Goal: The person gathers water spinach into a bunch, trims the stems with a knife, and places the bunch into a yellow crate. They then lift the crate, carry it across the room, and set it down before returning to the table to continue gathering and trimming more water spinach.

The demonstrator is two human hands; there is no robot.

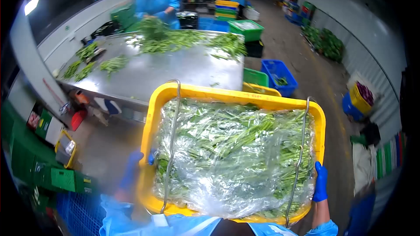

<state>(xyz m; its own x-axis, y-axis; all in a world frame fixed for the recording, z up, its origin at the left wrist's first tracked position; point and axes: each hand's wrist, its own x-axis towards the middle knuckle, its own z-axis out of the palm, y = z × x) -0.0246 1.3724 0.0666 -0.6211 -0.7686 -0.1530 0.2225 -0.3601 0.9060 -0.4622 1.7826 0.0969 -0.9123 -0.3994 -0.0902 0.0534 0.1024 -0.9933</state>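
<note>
A yellow crate point(232, 93) is held out in front of the wearer's body, on the near side of the desk. In it lie leafy greens point(236, 144) under clear, crinkled plastic point(212, 192), filling it nearly from wall to wall. Two bent metal handles point(173, 131) lie across it, one near each end. The left hand point(131, 168), blue-gloved and blurred, has its grip closed over the crate's left wall, fingertips showing inside. The right hand point(320, 183), also blue-gloved, grips the right wall, thumb up.

Beyond the crate stands the metal desk point(175, 74), with small bunches point(113, 64) at its left and a long heap of loose greens point(188, 39) along the far edge. There a person point(153, 0) in blue handles a bunch point(154, 28). A blue crate point(286, 87) sits on the floor to the desk's right, beside a green crate point(256, 78). More greens point(326, 43) lie along the right wall.
</note>
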